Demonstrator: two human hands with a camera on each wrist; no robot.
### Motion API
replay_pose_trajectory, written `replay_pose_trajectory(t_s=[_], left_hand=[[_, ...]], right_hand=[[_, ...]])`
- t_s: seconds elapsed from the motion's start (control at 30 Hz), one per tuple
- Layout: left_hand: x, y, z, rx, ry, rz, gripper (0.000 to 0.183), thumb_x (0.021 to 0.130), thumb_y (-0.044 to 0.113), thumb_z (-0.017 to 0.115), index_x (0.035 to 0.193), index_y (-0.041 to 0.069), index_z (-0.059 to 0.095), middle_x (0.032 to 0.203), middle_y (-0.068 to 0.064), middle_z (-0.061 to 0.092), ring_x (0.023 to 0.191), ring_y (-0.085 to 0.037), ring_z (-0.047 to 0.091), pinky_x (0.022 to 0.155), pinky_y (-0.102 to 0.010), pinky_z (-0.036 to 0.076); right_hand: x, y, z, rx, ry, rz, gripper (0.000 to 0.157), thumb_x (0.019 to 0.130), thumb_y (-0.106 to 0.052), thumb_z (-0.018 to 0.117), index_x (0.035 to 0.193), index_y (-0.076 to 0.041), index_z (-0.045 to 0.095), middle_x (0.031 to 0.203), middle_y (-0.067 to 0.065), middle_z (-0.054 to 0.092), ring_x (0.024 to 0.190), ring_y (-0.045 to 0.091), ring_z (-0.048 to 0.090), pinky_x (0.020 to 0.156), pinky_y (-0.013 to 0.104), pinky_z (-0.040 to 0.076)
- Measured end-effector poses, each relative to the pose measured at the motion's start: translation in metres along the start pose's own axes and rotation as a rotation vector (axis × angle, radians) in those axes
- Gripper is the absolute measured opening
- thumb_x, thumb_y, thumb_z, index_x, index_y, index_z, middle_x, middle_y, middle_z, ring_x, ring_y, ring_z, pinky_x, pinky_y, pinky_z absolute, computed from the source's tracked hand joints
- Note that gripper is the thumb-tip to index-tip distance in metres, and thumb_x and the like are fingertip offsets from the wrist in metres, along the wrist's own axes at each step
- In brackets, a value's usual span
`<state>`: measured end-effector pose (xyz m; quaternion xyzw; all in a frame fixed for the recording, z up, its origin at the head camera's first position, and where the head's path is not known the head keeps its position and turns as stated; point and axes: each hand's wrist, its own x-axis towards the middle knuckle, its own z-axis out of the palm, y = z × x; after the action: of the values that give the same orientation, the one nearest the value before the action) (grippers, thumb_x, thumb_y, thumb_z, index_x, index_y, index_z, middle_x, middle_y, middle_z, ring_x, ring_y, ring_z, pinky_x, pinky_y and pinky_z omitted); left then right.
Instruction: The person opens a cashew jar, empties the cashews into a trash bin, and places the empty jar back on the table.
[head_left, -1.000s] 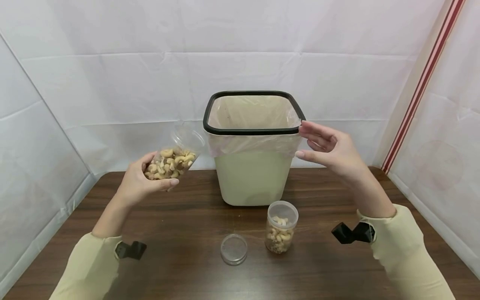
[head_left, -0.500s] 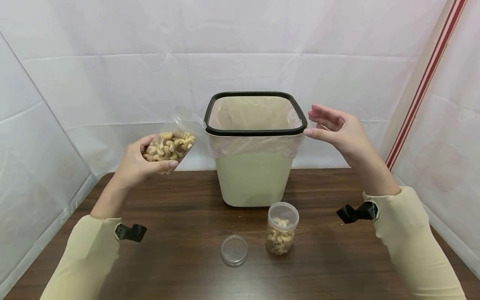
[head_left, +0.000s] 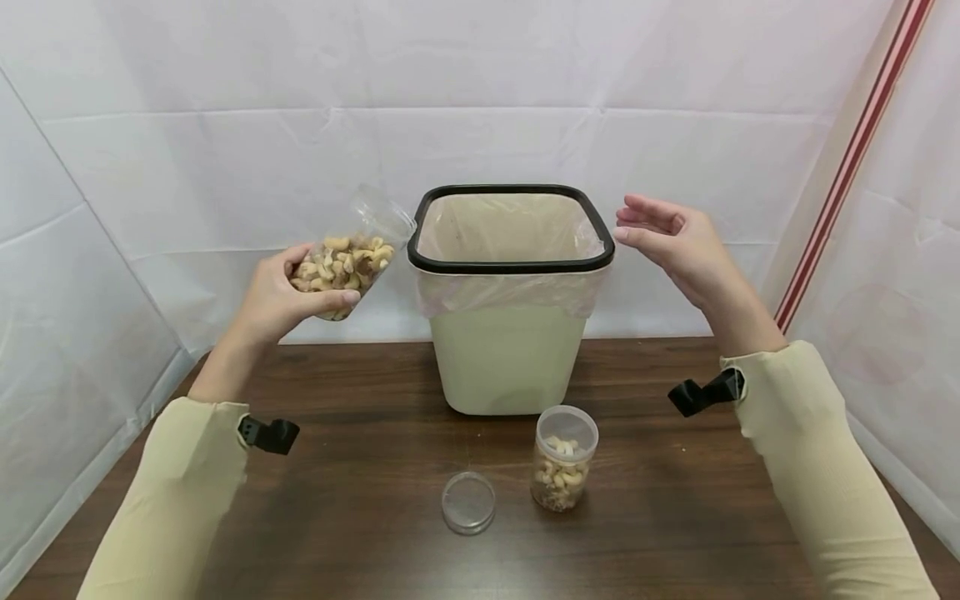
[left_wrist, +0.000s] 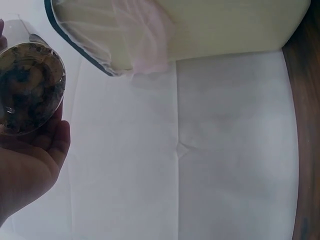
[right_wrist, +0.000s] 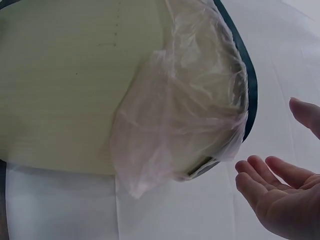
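I'm watching a clear cylindrical plastic jar (head_left: 337, 275) full of pale, curved cashew nuts (head_left: 352, 262), held up off the worktop (head_left: 360, 517), which is dark brown wood-grain, just left of the bin (head_left: 506, 358), a tapered pale green one with a black rim and a pinkish see-through liner (head_left: 502, 289). The left hand (head_left: 277, 292) is clamped round the jar's lower half, thumb along the near side, with the neck end tilted up towards the bin's rim; whether neck and rim touch, I can't tell. The right hand (head_left: 678, 242) holds nothing: fingers loosely bent, thumb apart, just beside the bin's far right edge. I'd judge the jar light to moderate, most of the weight being nuts, which sit low towards the base and would probably slide together if it tipped further. Its wall looks thin, smooth and slightly springy, so I'd expect some slipping and would want a broad, gentle wrap, thumb opposite fingers, below mid-height, leaving the neck free; a hard squeeze could dent it. On the worktop, a second clear jar of nuts (head_left: 558, 479) stands upright, best taken round the body, and a flat, round transparent lid (head_left: 468, 502) lies beside it, best pinched by its edge.
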<state>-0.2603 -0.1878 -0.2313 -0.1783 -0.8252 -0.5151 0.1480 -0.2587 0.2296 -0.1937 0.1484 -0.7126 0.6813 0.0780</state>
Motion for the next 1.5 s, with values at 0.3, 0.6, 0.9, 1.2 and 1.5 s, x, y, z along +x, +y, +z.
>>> replay_pose_trajectory(t_s=[0.3,0.6,0.9,1.2,1.5], left_hand=[[0.017,0.008,-0.001,-0.103,-0.009,0.004,0.051,0.07,0.005,0.076,0.116,0.005,0.056,0.089,0.009,0.061,0.081,-0.005,0.056,0.066,-0.017,0.048],[0.033,0.015,-0.001,-0.042,-0.022,-0.033,0.057,0.07,0.012,0.077,0.12,0.002,0.052,0.095,0.004,0.058,0.084,-0.008,0.055,0.068,-0.019,0.048],[0.05,0.02,-0.004,0.02,-0.029,-0.063,0.062,0.071,0.018,0.077,0.122,0.002,0.046,0.106,-0.004,0.051,0.09,-0.01,0.051,0.071,-0.019,0.044],[0.064,0.028,-0.002,0.052,-0.029,-0.057,0.062,0.068,0.021,0.079,0.117,0.004,0.045,0.099,-0.003,0.053,0.082,-0.009,0.054,0.069,-0.02,0.045],[0.071,0.033,-0.001,0.092,-0.057,-0.074,0.067,0.068,0.025,0.079,0.121,0.003,0.044,0.106,-0.007,0.051,0.085,-0.01,0.052,0.071,-0.02,0.044]], right_hand=[[0.015,0.005,0.001,0.037,-0.027,0.063,0.065,0.081,-0.004,0.066,0.137,0.004,0.034,0.129,0.017,0.043,0.122,0.018,0.041,0.1,0.023,0.034],[0.028,0.013,0.002,0.01,-0.017,0.096,0.063,0.081,-0.004,0.065,0.137,0.003,0.035,0.136,0.021,0.038,0.128,0.026,0.034,0.101,0.024,0.032],[0.04,0.024,0.008,0.003,-0.028,0.123,0.06,0.082,-0.002,0.062,0.136,0.005,0.036,0.142,0.019,0.033,0.127,0.022,0.036,0.105,0.029,0.027],[0.044,0.029,0.009,0.037,-0.029,0.121,0.059,0.082,-0.001,0.062,0.135,0.008,0.036,0.143,0.017,0.031,0.124,0.025,0.039,0.102,0.03,0.032],[0.046,0.036,0.01,0.038,-0.028,0.152,0.057,0.085,-0.002,0.059,0.136,0.005,0.035,0.146,0.013,0.028,0.128,0.024,0.034,0.106,0.036,0.025]])
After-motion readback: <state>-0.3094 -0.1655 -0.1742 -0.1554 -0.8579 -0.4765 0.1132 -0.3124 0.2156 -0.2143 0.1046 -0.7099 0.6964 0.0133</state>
